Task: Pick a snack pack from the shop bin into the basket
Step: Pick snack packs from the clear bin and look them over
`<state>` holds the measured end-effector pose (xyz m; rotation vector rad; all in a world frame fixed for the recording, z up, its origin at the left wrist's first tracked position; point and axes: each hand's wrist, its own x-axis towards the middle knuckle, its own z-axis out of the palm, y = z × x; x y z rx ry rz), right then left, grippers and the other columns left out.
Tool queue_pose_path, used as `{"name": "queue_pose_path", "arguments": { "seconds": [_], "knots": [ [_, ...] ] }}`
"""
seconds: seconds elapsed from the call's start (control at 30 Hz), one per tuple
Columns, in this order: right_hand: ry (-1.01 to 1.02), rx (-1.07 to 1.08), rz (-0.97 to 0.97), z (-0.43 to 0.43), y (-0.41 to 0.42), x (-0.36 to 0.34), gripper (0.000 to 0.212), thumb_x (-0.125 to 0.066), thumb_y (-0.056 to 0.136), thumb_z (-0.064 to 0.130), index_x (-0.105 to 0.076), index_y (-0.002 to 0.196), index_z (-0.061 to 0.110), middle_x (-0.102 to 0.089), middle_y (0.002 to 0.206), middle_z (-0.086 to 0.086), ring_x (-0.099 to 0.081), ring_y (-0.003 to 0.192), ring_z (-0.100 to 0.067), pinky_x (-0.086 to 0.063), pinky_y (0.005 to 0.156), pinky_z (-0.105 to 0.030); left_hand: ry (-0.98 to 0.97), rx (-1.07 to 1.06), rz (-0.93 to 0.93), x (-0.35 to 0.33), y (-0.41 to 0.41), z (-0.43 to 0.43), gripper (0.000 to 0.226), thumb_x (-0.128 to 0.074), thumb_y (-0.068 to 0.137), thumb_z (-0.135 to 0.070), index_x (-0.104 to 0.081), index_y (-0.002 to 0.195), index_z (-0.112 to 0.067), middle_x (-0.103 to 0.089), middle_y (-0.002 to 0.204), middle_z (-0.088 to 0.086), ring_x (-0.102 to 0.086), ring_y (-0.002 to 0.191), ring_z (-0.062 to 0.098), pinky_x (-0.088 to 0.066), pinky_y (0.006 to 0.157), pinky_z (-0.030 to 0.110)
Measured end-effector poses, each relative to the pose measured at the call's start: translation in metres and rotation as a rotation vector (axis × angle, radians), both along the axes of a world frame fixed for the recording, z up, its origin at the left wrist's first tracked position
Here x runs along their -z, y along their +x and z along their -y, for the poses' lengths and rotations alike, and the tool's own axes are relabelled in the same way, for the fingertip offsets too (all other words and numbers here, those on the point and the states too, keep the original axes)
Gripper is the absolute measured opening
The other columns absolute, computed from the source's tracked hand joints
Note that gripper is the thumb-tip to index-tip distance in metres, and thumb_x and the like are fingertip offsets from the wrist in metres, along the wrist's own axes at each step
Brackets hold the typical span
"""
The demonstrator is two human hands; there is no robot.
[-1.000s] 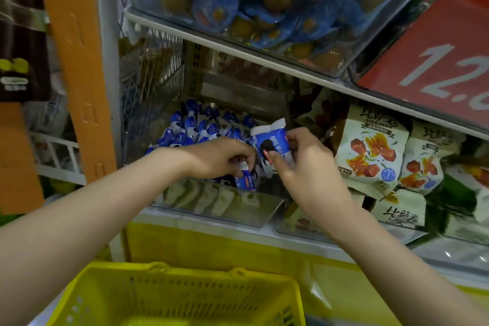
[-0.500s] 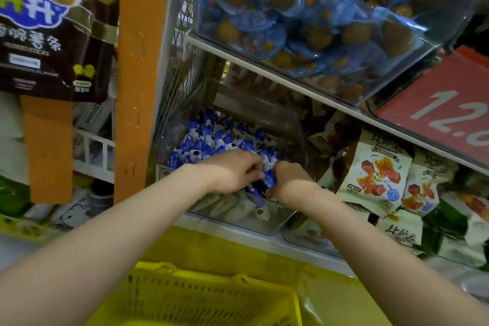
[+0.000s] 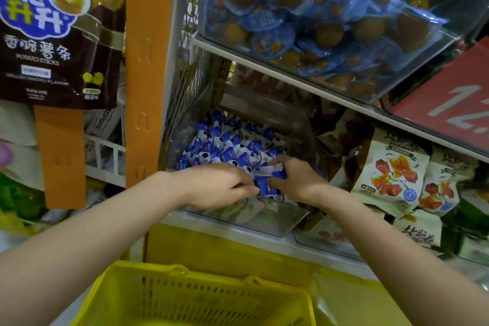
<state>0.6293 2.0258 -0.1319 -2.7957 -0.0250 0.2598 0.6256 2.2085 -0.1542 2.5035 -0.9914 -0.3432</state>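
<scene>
Pinching a blue snack pack [image 3: 264, 186] inside the bin [image 3: 267, 221], left hand [image 3: 219, 185] and right hand [image 3: 300, 182]; lifting it into the basket [image 3: 185, 296] remains.

Left grip [image 3: 221, 185] rests on, right grip [image 3: 296, 180] clutches, blue-and-white snack packs [image 3: 232, 153] in the clear bin [image 3: 267, 219]; yellow basket [image 3: 211, 296] below.

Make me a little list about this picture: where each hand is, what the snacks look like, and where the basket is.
left hand: inside the bin, fingertips touching the snack packs; whether it grips one is unclear
right hand: inside the bin, fingers curled round snack packs
snack packs: blue and white, piled up
bin: clear plastic, on the lower shelf
basket: yellow, below the shelf, no pack seen in it
upper bin: round brown snacks in blue wrappers
</scene>
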Motion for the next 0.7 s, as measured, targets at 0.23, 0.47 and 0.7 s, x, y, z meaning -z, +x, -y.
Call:
{"name": "queue_pose_path", "arguments": {
  "seconds": [0.23,0.47,0.7],
  "knots": [
    [0.041,0.08,0.042,0.0,0.003,0.004,0.035,-0.047,0.095,0.02,-0.039,0.13,0.02,-0.051,0.123,-0.01,-0.053,0.081,-0.014,-0.044,0.069,-0.026,0.187,0.069,-0.136,-0.006,0.019,0.022,0.076,-0.011,0.084,-0.069,-0.048,0.13,-0.022,-0.049,0.137,0.001,-0.045,0.124,0.017,-0.033,0.103,0.031],
    [-0.157,0.036,-0.151,-0.006,0.007,-0.007,0.04,-0.053,0.093,0.026,-0.041,0.129,0.012,-0.05,0.125,-0.009,-0.055,0.1,-0.019,-0.047,0.078,-0.029,0.2,0.083,0.067,0.0,0.023,0.015,0.066,-0.011,0.088,-0.062,-0.056,0.117,-0.023,-0.054,0.111,-0.006,-0.049,0.109,0.016,-0.034,0.097,0.031],
    [0.009,0.086,-0.275,-0.008,0.008,-0.003,0.044,-0.052,0.093,0.033,-0.043,0.122,0.002,-0.052,0.09,-0.01,-0.051,0.079,-0.021,-0.046,0.07,-0.031,0.108,0.089,0.107,0.006,0.02,0.016,0.047,-0.022,0.092,-0.061,-0.036,0.133,-0.044,-0.054,0.129,-0.008,-0.051,0.115,0.015,-0.043,0.095,0.04]
  ]
}}
